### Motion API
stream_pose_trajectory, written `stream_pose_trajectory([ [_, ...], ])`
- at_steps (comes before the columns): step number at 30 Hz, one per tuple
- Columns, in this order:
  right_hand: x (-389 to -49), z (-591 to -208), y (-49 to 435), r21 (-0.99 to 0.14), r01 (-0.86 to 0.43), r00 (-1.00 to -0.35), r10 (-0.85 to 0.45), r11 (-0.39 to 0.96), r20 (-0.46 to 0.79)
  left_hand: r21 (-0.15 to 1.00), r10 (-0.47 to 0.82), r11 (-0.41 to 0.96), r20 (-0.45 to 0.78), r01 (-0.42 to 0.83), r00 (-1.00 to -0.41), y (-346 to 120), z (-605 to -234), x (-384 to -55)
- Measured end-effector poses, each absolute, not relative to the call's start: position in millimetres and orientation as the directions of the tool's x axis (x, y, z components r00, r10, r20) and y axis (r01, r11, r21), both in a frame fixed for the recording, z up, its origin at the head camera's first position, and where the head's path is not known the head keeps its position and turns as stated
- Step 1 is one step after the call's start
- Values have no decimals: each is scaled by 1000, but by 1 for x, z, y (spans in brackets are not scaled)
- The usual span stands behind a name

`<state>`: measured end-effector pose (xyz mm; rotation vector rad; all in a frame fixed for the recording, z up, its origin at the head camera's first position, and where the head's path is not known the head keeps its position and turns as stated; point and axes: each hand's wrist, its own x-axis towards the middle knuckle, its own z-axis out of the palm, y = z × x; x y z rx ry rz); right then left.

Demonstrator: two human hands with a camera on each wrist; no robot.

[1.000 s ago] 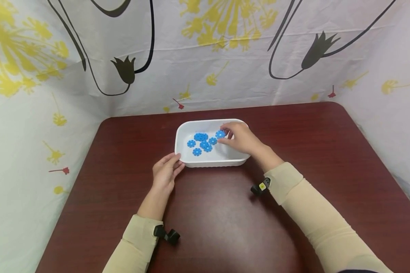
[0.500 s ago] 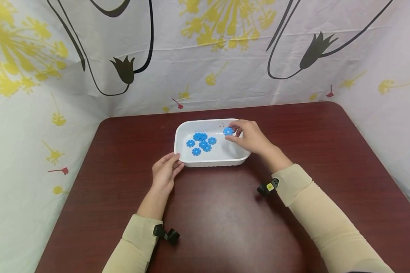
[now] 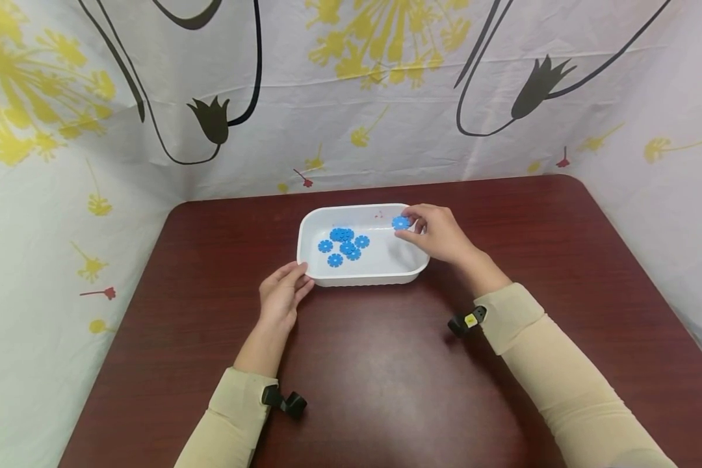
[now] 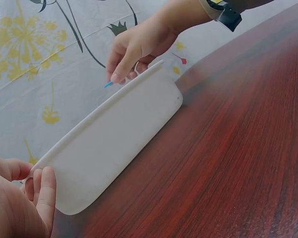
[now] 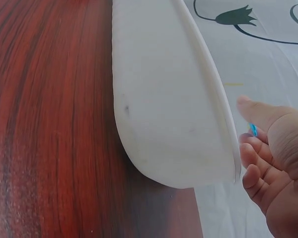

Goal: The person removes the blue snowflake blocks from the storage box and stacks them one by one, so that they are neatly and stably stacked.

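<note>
A white plastic tray (image 3: 389,263) sits toward the far part of the table in the head view. My left hand (image 3: 279,298) grips its near left corner, thumb over the rim and fingers against the outer wall. Between thumb and fingers my right hand (image 3: 441,235) pinches a blue notched interlocking disc (image 3: 400,223), above the tray's right end. In both wrist views only a sliver of that disc shows past the fingers. Several more blue discs (image 3: 342,234) lie on the tray's floor, mostly left of centre, some overlapping in a small pile.
The dark red wooden table (image 3: 380,377) extends around the tray. A white cloth (image 3: 304,117) with yellow and grey plant prints hangs behind it and along both sides. Each sleeve cuff carries a small black wrist camera (image 3: 285,401).
My right hand has moved right with the disc, from beside the other discs to the tray's right end. My left hand keeps its grip on the tray corner.
</note>
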<state>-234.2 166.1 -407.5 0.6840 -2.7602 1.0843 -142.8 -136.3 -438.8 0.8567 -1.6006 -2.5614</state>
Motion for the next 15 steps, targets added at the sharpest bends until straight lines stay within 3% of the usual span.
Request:
stream_pose_trajectory([
  [15,-237,-413,182,-621,-467,-884,-346,629,315,836,-281,-472,-445,-281,-850,-137,-439,-142],
])
